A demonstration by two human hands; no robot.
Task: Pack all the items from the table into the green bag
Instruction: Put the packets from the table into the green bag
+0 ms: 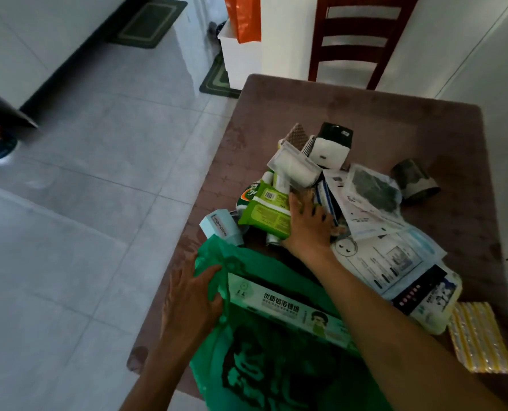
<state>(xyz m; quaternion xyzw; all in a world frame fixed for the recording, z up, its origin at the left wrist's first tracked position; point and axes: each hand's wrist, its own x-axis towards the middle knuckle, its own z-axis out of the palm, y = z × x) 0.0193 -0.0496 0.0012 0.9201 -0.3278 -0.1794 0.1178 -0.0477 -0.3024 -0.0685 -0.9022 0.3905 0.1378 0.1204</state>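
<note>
The green bag (276, 366) lies open at the table's near edge. My left hand (191, 298) grips its rim on the left side. A long white and green foil box (288, 310) sticks out of the bag's mouth. My right hand (309, 221) reaches over the bag and rests with spread fingers on the pile, its thumb against a green wipes pack (266, 210). I cannot tell whether it grips anything. The pile also holds a white pouch (295, 166), a black and white pack (332, 146), flat mask packets (377, 262) and a light blue box (221, 228).
The brown table (410, 120) carries a dark tape roll (414, 179) at the right and a yellow striped pack (481, 336) near the right front. A dark wooden chair (356, 40) stands behind the table. Tiled floor lies to the left.
</note>
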